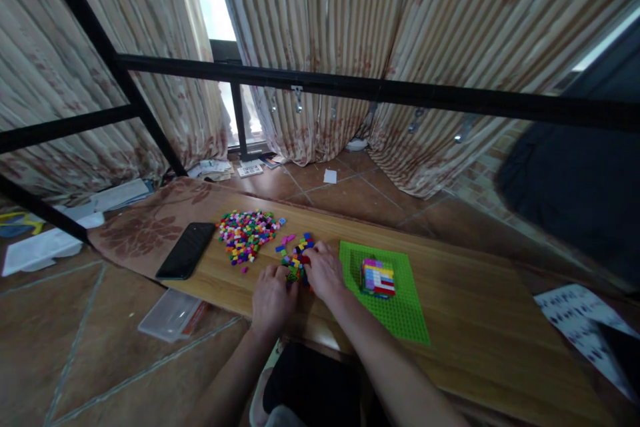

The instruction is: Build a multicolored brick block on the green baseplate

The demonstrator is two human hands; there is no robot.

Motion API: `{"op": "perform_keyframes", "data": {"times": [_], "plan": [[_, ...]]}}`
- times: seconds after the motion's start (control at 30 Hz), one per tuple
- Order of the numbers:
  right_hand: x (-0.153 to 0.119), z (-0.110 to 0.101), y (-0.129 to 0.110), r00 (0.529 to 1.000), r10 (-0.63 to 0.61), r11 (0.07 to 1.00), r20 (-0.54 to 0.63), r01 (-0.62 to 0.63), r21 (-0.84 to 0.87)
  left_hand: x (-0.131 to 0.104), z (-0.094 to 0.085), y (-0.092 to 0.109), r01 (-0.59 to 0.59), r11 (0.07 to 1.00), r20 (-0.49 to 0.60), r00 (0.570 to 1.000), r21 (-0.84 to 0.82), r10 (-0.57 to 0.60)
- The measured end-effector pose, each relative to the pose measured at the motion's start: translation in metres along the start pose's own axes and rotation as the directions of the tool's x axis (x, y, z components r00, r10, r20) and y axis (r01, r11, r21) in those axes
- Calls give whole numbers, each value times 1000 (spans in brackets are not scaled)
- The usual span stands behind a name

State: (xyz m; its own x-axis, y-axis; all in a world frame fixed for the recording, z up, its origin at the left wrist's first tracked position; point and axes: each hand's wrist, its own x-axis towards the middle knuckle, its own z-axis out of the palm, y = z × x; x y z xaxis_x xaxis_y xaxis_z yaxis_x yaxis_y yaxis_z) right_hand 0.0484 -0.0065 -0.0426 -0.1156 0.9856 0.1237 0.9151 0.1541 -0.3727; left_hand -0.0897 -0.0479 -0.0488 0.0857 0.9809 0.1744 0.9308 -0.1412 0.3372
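- Both forearms come up from the bottom edge onto the wooden tabletop point(480, 347), the nearest things in view.
- Well left of the green baseplate point(400, 310), a black phone point(186, 250) lies flat on the patterned cloth point(145, 227) covering that end of the tabletop.
- Below the phone, off the tabletop's near edge, a clear plastic box point(170, 313) sits on the tiled floor.
- Between phone and baseplate, a heap of small coloured bricks point(245, 233) is spread on the wood.
- Nearer the baseplate, a smaller cluster of bricks point(296, 257) lies just left of its left edge.
- Left hand point(273, 297) rests knuckles-up on the near side of this cluster, fingertips among the bricks; whether it grips one cannot be told.
- Right hand point(324, 271) lies on the cluster's right side, just beside the baseplate's left edge, fingers curled onto the bricks; its grip cannot be told either.
- Hands sit close together, nearly touching over the cluster.
- On the baseplate's far middle stands a multicoloured brick block point(378, 277), just right of the right hand and apart from it.
- Far right of the baseplate, a printed sheet point(580, 323) lies beyond the tabletop's end.
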Motion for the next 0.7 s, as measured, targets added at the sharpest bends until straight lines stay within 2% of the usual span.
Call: {"op": "perform_keyframes", "data": {"times": [0.23, 0.53, 0.6, 0.7], "plan": [[1, 0, -2, 999, -34, 996, -29, 31, -84, 4, 2, 2, -58, 998, -10, 998, 3, 58], [0, 1, 1, 995, -49, 997, -90, 43, -69, 5, -3, -1, 13, 995, -44, 999, -103, -17], [-3, -3, -1, 992, -21, 1000, -126, 20, -10, 5, -7, 1, 58, 986, -25, 998, -155, -63], [-16, -13, -5, 970, 71, 967, -232, -10, 253, 6, -14, 4, 141, 953, 4, 989, -267, -145]]}}
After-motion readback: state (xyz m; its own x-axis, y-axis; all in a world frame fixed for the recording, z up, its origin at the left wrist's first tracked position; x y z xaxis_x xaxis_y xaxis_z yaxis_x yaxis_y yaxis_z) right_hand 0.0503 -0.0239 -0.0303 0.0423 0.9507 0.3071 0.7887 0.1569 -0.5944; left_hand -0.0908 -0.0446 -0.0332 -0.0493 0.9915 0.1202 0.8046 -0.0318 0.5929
